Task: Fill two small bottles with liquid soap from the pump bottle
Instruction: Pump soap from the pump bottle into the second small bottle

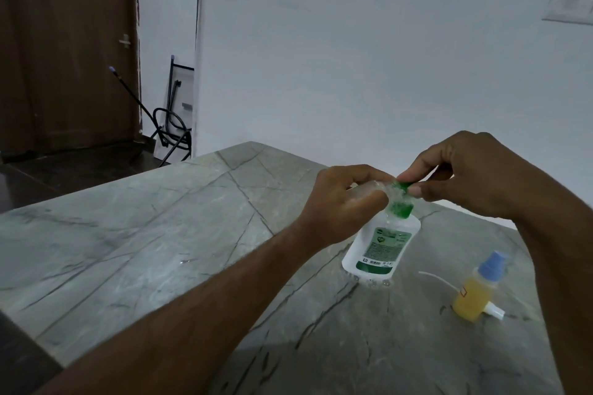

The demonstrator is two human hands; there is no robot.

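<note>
- Left hand (340,202) grips a clear small bottle (369,191) at the pump (405,187).
- Right hand (462,176) pinches the pump; likely filling; next, press.

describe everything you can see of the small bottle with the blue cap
The small clear plastic bottle with a light blue cap stands upright on the grey veined stone table, near its right side, to the right of the white pump bottle with a green label. It is filled most of the way with yellow-orange liquid and carries a small label with a red outline. A white pump piece with a thin tube lies against its base. Neither hand touches it.
</note>
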